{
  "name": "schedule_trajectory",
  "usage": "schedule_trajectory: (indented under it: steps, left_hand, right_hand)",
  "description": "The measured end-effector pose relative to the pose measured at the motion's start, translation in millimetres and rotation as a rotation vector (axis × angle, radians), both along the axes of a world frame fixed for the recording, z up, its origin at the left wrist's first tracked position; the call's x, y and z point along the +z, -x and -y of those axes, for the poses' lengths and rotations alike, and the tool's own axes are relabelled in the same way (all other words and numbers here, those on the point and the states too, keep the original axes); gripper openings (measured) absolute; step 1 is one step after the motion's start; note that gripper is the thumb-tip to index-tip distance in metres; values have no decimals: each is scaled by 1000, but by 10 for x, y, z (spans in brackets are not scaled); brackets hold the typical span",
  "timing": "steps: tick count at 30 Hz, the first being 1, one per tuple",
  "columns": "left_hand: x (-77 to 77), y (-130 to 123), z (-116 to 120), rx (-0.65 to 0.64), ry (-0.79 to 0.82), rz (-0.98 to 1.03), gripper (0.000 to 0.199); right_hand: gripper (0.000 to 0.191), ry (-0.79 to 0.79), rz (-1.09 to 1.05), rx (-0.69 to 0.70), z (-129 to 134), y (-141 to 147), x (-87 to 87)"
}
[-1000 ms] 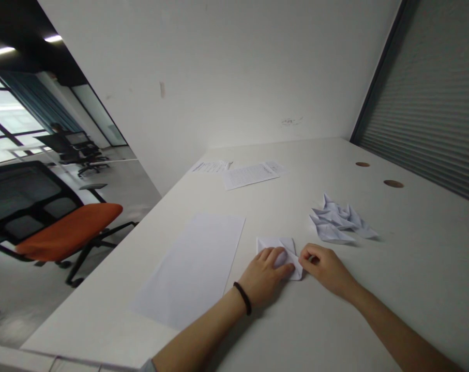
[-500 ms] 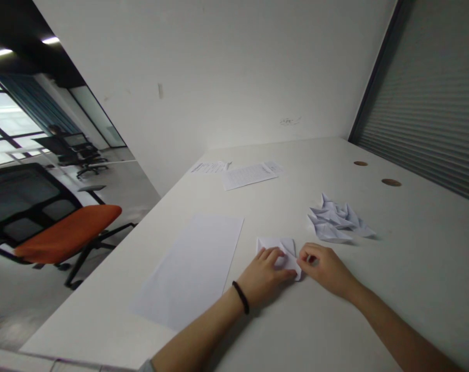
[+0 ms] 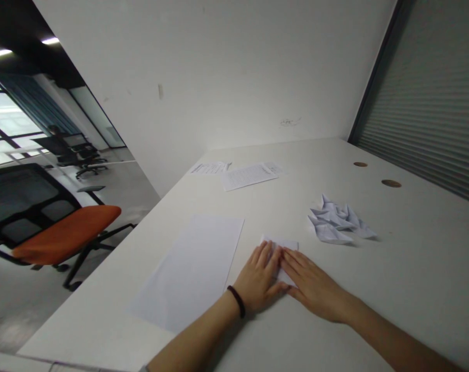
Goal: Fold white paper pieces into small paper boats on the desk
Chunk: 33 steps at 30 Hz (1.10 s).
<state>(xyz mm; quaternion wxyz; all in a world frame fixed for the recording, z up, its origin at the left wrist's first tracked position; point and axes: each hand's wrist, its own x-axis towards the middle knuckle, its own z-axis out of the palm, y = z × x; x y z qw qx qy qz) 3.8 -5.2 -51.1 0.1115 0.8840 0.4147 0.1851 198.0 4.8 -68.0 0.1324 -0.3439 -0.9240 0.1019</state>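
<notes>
A small piece of folded white paper [image 3: 290, 244] lies on the white table, mostly covered by my two hands. My left hand [image 3: 259, 276], with a dark band at the wrist, rests flat on its left part, fingers stretched out. From the right, my right hand [image 3: 312, 287] lies flat over the paper's right part, its fingers extended. The fingertips and thumbs of both hands meet over the middle of the sheet. Several folded paper shapes [image 3: 337, 221] with pointed tips sit in a pile beyond my right hand.
A large blank sheet [image 3: 191, 268] lies left of my hands. Printed papers [image 3: 250, 176] are farther back. Two round holes, one a cable hole [image 3: 391, 183], are at the right. An orange-seated chair [image 3: 69, 232] stands past the table's left edge; a person sits far behind.
My right hand has gone from a pinch at the paper's right edge to lying flat on it, moving left against my left hand. The left fingers have straightened.
</notes>
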Motion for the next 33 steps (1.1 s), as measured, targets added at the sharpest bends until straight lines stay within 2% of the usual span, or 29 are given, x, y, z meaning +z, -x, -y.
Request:
schedule_trajectory:
  steps: [4, 7, 9, 13, 16, 19, 24, 28, 33]
  left_hand:
    - [-36, -53, 53, 37, -46, -173, 79]
    - [-27, -23, 41, 8, -43, -204, 83]
    - [-10, 18, 24, -24, -41, -212, 84]
    - [32, 55, 8, -19, -32, -216, 77]
    - [49, 23, 8, 36, -13, -227, 74]
    - [33, 5, -10, 72, -26, -215, 72]
    - [-2, 104, -95, -69, -21, -169, 93]
    - [9, 174, -132, -163, -16, -165, 72]
    - [39, 183, -139, -180, -32, -137, 44]
  right_hand:
    - [65, 12, 21, -25, 47, 40, 80]
    - [57, 85, -3, -20, -37, -22, 182]
    - [53, 70, -19, -28, -129, -91, 194]
    - [60, -5, 38, -3, -239, -161, 63]
    - [61, -44, 69, -51, -214, -116, -37]
    - [62, -38, 67, -96, -170, -78, -35]
    - [70, 43, 12, -45, -215, -171, 108]
    - [57, 38, -70, -40, -287, -235, 188]
    - [27, 19, -154, 51, -304, -212, 219]
